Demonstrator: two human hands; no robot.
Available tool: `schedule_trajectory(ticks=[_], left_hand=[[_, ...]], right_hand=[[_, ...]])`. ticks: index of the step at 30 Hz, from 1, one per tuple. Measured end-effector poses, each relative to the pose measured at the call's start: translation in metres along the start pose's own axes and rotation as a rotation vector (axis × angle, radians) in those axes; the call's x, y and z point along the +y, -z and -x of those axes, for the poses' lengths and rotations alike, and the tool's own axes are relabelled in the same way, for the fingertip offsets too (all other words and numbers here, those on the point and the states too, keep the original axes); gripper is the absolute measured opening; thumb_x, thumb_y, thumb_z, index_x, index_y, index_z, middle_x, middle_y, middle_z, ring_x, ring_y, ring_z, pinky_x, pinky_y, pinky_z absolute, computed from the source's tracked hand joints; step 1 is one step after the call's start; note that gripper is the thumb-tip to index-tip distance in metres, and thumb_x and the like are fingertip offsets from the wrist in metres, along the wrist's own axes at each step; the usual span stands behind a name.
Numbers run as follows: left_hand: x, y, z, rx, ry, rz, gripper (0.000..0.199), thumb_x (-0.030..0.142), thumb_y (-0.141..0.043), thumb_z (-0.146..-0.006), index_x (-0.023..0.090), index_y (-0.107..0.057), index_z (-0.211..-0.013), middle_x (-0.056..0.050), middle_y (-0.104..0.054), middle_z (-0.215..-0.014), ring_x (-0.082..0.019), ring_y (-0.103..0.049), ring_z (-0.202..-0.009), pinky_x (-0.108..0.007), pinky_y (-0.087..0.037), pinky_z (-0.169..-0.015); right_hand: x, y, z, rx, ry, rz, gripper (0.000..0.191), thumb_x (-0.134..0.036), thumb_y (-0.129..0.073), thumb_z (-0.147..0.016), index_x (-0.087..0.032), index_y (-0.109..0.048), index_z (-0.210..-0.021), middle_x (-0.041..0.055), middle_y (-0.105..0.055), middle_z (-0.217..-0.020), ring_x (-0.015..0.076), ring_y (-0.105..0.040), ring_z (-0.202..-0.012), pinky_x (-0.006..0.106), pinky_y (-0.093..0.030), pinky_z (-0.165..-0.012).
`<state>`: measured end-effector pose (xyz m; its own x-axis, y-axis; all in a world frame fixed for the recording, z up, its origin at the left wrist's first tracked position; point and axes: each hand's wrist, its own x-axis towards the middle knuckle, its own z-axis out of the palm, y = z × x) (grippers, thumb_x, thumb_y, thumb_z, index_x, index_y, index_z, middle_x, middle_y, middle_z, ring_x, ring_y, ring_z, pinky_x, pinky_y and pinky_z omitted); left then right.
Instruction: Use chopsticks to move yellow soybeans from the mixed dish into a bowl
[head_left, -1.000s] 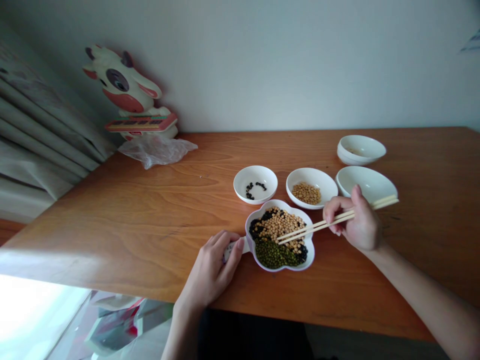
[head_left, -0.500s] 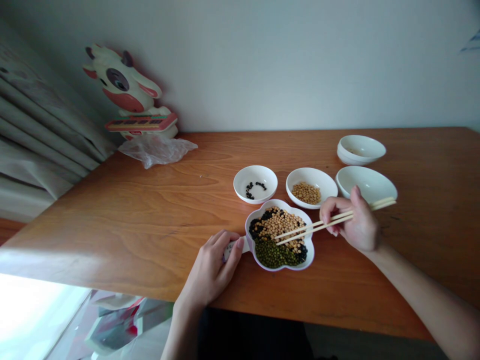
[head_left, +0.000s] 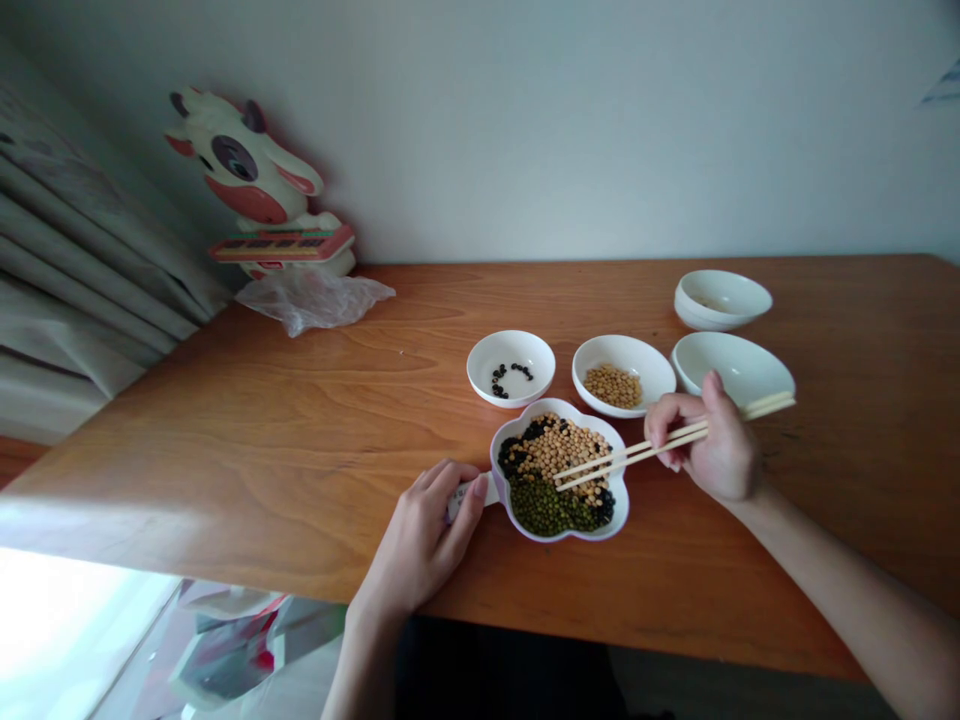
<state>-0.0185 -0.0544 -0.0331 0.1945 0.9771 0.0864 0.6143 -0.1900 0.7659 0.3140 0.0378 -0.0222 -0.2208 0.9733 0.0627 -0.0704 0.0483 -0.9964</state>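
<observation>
The left hand (head_left: pixel 424 530) has its grip closed on the handle (head_left: pixel 492 490) of the dish (head_left: pixel 622 500), which lies at the near middle of the counter (head_left: pixel 300 430). The right hand (head_left: pixel 709 445) grips the chopsticks (head_left: pixel 637 452); their tips (head_left: pixel 559 488) are over the green and yellow beans (head_left: pixel 551 508), but whether they touch is hard to see. White bowls (head_left: pixel 624 352) stand farther.

a pale wall (head_left: pixel 525 130) backs a wooden table (head_left: pixel 300 430); grey curtains (head_left: pixel 82 270) hang left.

No legible text: marks on the white handle (head_left: pixel 492 488) and toy cow (head_left: pixel 259 190) too small.
</observation>
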Motion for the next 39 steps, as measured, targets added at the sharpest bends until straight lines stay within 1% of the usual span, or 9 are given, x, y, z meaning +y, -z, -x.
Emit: schedule_trajectory(ticks=[9,11,15,19,24,29,32,36,39], left_hand=[[0.001,0.000,0.000,0.007,0.002,-0.009,0.022,0.036,-0.048,-0.111,0.024,-0.063,-0.101,-0.003,-0.069,-0.095,-0.020,-0.064,-0.088,-0.032,-0.047,-0.083],[0.001,0.001,0.001,0.005,0.000,-0.007,0.022,0.036,-0.048,-0.111,0.024,-0.063,-0.101,-0.002,-0.069,-0.095,-0.020,-0.064,-0.088,-0.031,-0.047,-0.084],[0.002,0.001,0.001,0.007,0.002,-0.009,0.021,0.036,-0.049,-0.111,0.024,-0.063,-0.101,-0.002,-0.069,-0.094,-0.019,-0.064,-0.088,-0.031,-0.046,-0.084],[0.002,0.001,0.000,0.003,0.004,-0.005,0.021,0.036,-0.049,-0.111,0.024,-0.063,-0.102,-0.001,-0.068,-0.095,-0.018,-0.065,-0.088,-0.031,-0.046,-0.085],[0.003,0.000,0.001,0.002,0.002,-0.002,0.021,0.036,-0.049,-0.111,0.024,-0.063,-0.102,-0.001,-0.069,-0.095,-0.019,-0.065,-0.089,-0.031,-0.047,-0.086],[0.004,0.000,0.001,0.005,0.002,-0.011,0.022,0.036,-0.049,-0.111,0.024,-0.064,-0.102,-0.002,-0.070,-0.096,-0.019,-0.066,-0.089,-0.031,-0.048,-0.085],[0.004,0.000,0.000,0.006,0.002,-0.012,0.022,0.037,-0.048,-0.111,0.024,-0.064,-0.102,-0.003,-0.070,-0.096,-0.020,-0.066,-0.089,-0.031,-0.048,-0.084],[0.003,0.000,0.000,0.006,0.002,-0.010,0.023,0.038,-0.048,-0.111,0.024,-0.064,-0.102,-0.003,-0.070,-0.096,-0.020,-0.066,-0.089,-0.032,-0.048,-0.084],[0.003,0.000,0.001,0.008,0.004,-0.009,0.023,0.038,-0.048,-0.111,0.024,-0.064,-0.103,-0.003,-0.070,-0.096,-0.020,-0.066,-0.089,-0.031,-0.048,-0.084]], right_hand=[[-0.007,0.006,-0.001,0.069,0.081,-0.064,0.080,-0.069,-0.028,-0.103,-0.022,-0.071,-0.056,0.0051,-0.053,-0.045,0.0146,-0.045,-0.040,0.034,-0.028,-0.042],[-0.012,0.011,-0.003,0.125,0.124,-0.095,0.080,-0.068,-0.026,-0.104,-0.023,-0.071,-0.055,0.0052,-0.051,-0.044,0.0152,-0.045,-0.040,0.034,-0.027,-0.042],[-0.021,0.024,-0.009,0.292,0.249,-0.164,0.080,-0.066,-0.024,-0.104,-0.024,-0.067,-0.052,0.0051,-0.046,-0.041,0.0152,-0.043,-0.038,0.035,-0.024,-0.041],[-0.024,0.035,-0.014,0.438,0.363,-0.185,0.076,-0.064,-0.030,-0.104,-0.023,-0.067,-0.052,0.0055,-0.047,-0.041,0.0146,-0.044,-0.038,0.036,-0.022,-0.041],[-0.020,0.039,-0.015,0.532,0.408,-0.172,0.072,-0.064,-0.033,-0.102,-0.022,-0.068,-0.056,0.0055,-0.050,-0.046,0.0164,-0.049,-0.043,0.037,-0.022,-0.043],[-0.020,0.036,-0.014,0.544,0.395,-0.164,0.067,-0.062,-0.034,-0.103,-0.024,-0.068,-0.059,0.0066,-0.051,-0.053,0.0178,-0.048,-0.048,0.039,-0.024,-0.046],[-0.020,0.033,-0.013,0.515,0.379,-0.143,0.069,-0.064,-0.032,-0.102,-0.025,-0.068,-0.058,0.0064,-0.050,-0.053,0.0173,-0.046,-0.046,0.039,-0.021,-0.045],[-0.017,0.023,-0.008,0.397,0.303,-0.072,0.072,-0.066,-0.031,-0.102,-0.024,-0.070,-0.058,0.0057,-0.053,-0.053,0.0155,-0.048,-0.045,0.036,-0.024,-0.043],[-0.012,0.009,-0.001,0.261,0.206,-0.007,0.065,-0.067,-0.038,-0.102,-0.025,-0.075,-0.068,0.0053,-0.060,-0.056,0.0162,-0.051,-0.048,0.034,-0.030,-0.044]])
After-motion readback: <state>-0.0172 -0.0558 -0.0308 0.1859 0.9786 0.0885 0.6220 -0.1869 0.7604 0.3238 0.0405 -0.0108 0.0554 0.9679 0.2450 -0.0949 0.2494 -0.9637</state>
